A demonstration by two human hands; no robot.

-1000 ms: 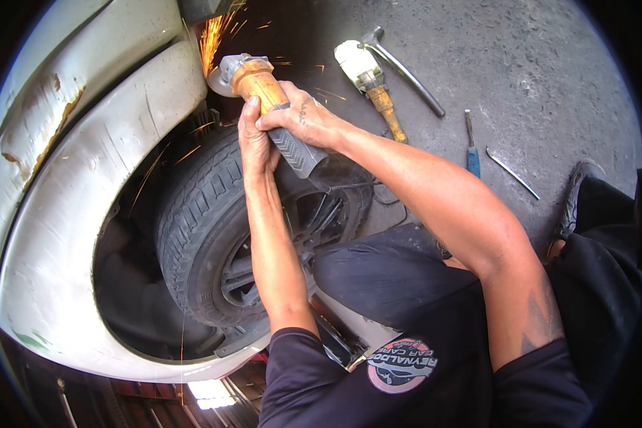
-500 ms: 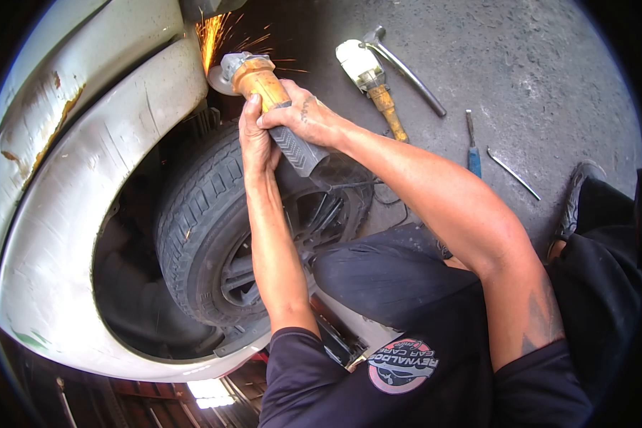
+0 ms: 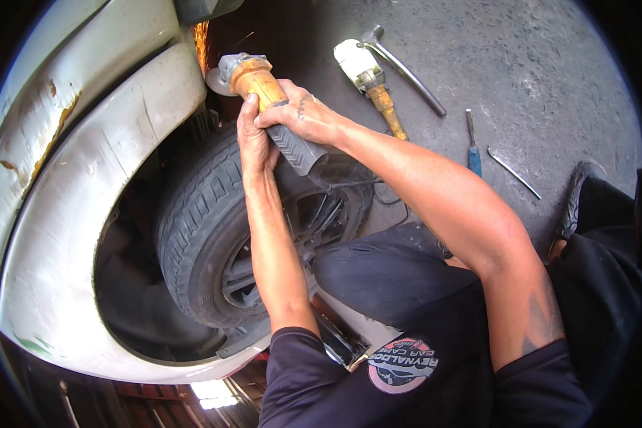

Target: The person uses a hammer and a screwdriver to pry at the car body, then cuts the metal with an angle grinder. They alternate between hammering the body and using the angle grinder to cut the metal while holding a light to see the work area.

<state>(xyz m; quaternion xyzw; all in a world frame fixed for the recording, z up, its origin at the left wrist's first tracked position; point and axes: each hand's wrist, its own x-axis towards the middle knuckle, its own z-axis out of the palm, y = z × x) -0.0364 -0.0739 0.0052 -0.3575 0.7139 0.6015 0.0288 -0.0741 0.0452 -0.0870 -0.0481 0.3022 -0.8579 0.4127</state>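
Observation:
Both hands grip a yellow and grey angle grinder (image 3: 262, 82). My left hand (image 3: 255, 143) is closed round its underside, thumb along the yellow body. From the right, my right hand (image 3: 303, 118) wraps over the body just behind the head. The grinder's disc (image 3: 220, 82) is beside the end of the pale, scratched car bumper (image 3: 57, 221); the exact contact point is hidden. Orange sparks (image 3: 201, 44) rise beyond the disc. Below the hands is a black tire (image 3: 200, 235) in the wheel opening.
A second power tool (image 3: 360, 64) with a white head lies on the grey floor (image 3: 513, 64), beside a metal bar (image 3: 410, 75). A blue-handled tool (image 3: 474, 160) and a thin metal rod (image 3: 513, 173) lie farther right. A cable runs beside the wheel.
The spray of sparks has become smaller and narrower. The grinder and both hands have shifted very slightly left, with the grip unchanged.

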